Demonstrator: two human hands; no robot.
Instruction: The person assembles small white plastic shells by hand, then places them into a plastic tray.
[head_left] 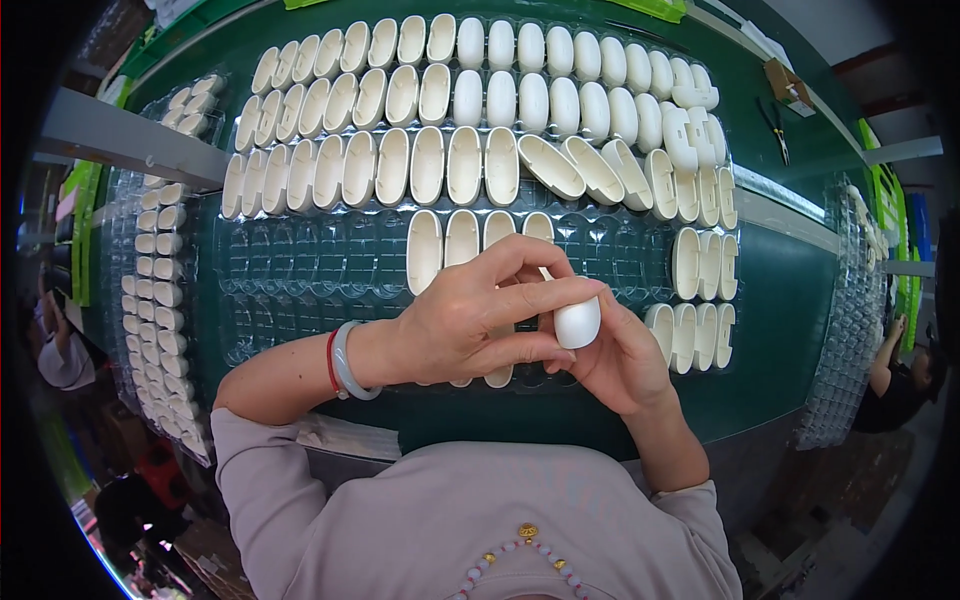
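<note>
A glossy white rounded plastic shell (577,324) is held up between both hands over the front of the table. My left hand (485,305) pinches it from the left, thumb below and fingers above. Closed round its right side is my right hand (627,362), with fingertips partly hidden behind the shell. Beneath the hands lies a clear plastic tray (300,262) with moulded pockets. Cream shells (425,250) stand hollow side up in it, some partly covered by my left hand.
Rows of cream shells (330,175) and white shells (532,102) fill the far trays. More shells (160,320) sit in a tray at the left. Pliers (775,130) and a small cardboard box (789,87) lie at the back right. Other people are at both sides.
</note>
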